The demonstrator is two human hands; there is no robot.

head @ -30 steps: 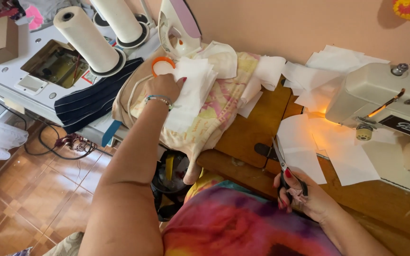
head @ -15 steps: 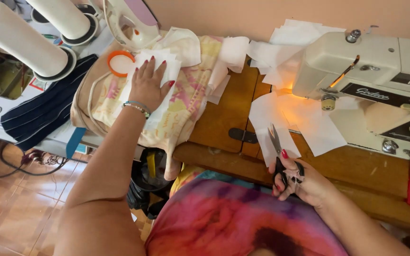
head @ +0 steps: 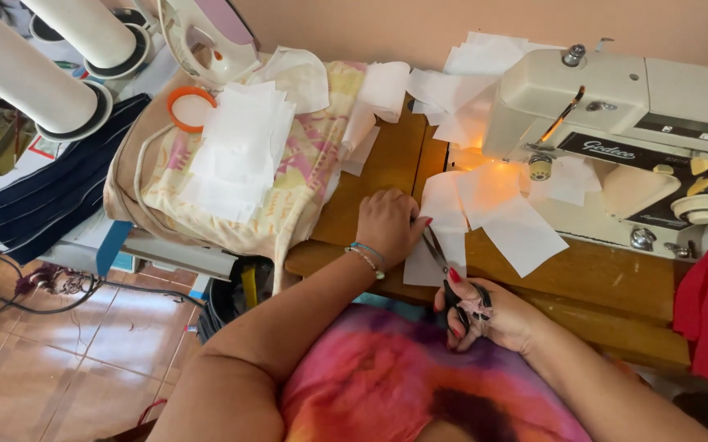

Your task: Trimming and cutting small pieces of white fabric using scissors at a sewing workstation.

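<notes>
Fingers of the right hand are looped through the handles of a pair of dark scissors, closed round them, and the blades point away over the front edge of the wooden sewing table. They reach a white fabric piece that hangs slightly past that edge. Whether the blades are parted or together is hard to tell from here.

Half a second ago the left hand lay flat on the stack of white pieces over on the patterned cloth at the table's left end. Now it has come across and rests palm down on the wood, fingertips touching the left margin of the white fabric piece, just beside the scissor blades. It is loosely curled, gripping nothing. The right hand has kept to the same spot at the front edge, scissors in the same hold.

From the head view, the sewing machine stands along the right rear of the table, lamp lit, with more white pieces scattered under and behind it. An iron sits at the left rear corner beside an orange ring. Two large white thread cones stand on the neighbouring machine to the left, with striped dark cloth below them.
</notes>
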